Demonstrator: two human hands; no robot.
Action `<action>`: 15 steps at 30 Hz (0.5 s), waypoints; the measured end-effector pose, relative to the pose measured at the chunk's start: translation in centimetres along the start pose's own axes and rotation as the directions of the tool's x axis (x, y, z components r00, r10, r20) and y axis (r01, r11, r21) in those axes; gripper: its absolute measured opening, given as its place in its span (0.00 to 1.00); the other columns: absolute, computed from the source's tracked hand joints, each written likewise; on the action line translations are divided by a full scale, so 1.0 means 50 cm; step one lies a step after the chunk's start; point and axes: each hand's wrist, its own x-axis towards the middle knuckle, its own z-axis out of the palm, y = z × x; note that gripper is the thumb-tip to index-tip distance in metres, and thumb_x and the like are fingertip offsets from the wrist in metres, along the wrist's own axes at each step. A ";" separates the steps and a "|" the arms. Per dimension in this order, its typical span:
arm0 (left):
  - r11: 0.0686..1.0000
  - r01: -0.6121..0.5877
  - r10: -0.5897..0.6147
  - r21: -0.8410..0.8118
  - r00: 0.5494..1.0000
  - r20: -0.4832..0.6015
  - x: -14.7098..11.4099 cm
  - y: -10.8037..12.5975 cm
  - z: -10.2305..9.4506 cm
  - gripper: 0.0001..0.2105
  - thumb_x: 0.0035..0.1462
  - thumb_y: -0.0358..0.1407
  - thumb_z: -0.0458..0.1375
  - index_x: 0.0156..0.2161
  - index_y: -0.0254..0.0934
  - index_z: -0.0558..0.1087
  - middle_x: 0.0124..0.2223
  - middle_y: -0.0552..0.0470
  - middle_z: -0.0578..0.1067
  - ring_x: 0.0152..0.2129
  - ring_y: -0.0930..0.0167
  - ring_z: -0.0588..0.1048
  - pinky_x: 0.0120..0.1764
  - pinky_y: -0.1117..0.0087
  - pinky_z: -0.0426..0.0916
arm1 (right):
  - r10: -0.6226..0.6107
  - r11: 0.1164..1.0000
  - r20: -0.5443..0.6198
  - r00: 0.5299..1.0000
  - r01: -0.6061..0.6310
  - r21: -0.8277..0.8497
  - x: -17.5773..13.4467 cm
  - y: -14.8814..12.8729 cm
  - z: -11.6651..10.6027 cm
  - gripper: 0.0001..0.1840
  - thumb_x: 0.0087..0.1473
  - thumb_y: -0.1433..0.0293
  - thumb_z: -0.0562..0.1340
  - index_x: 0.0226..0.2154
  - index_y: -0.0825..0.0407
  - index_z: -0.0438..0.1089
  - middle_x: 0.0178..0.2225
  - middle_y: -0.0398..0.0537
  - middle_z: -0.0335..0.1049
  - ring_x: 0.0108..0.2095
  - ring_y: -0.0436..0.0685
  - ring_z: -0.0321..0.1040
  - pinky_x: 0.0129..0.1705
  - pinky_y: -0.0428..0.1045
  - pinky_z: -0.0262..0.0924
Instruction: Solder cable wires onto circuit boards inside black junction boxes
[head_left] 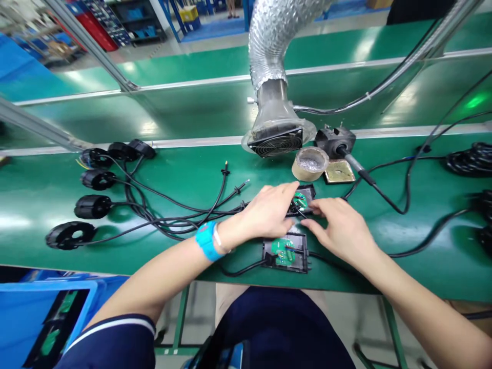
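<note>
My left hand (271, 211) reaches over the left side of an upper open black plastic case (307, 191) with a green circuit board (300, 200) in it. Its fingers close about a dark cable end at the board; part of the grip is hidden. My right hand (342, 223) is at the case's right side, thumb and fingertips bent in on a thin black cable (302, 213). Nearer to me lies a second open black case (301, 267), its green board (283, 251) joined to black cables on both sides.
Black cables (165, 220) with round black housings (92, 206) spread leftward. Behind the cases are a fume extractor (279, 141), a round tub of solder bits (309, 163), a soldering iron (359, 169) in its holder and a sponge tray (339, 172). Coiled cables (471, 160) lie right; a blue bin (23, 318) stands lower left.
</note>
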 end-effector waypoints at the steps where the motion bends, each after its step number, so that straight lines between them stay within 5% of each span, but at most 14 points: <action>1: 1.000 -0.011 0.011 0.020 1.000 0.016 0.022 -0.014 0.006 0.38 0.52 0.39 0.60 0.63 0.23 0.52 0.60 0.33 0.62 0.56 0.55 0.64 0.55 0.54 0.61 | 0.031 1.000 0.049 0.998 -0.031 -0.007 0.008 0.002 0.007 0.11 0.55 0.66 0.61 0.39 0.56 0.68 0.31 0.49 0.71 0.33 0.56 0.67 0.37 0.51 0.63; 7: 0.997 -0.073 0.071 0.018 0.992 0.107 0.021 -0.047 0.013 0.38 0.48 0.38 0.62 0.63 0.27 0.54 0.58 0.38 0.65 0.53 0.57 0.65 0.54 0.57 0.62 | 0.152 0.988 0.128 0.980 -0.147 -0.047 0.016 0.020 -0.015 0.11 0.59 0.70 0.50 0.39 0.54 0.67 0.36 0.52 0.72 0.34 0.55 0.69 0.37 0.49 0.60; 15: 0.979 -0.201 0.203 -0.027 0.975 0.090 -0.025 -0.041 0.009 0.36 0.48 0.32 0.59 0.63 0.26 0.55 0.64 0.37 0.58 0.61 0.59 0.58 0.61 0.57 0.57 | 0.123 0.952 0.519 0.846 -0.248 0.178 0.049 0.030 -0.034 0.18 0.62 0.63 0.46 0.25 0.50 0.60 0.21 0.41 0.64 0.22 0.50 0.59 0.27 0.46 0.53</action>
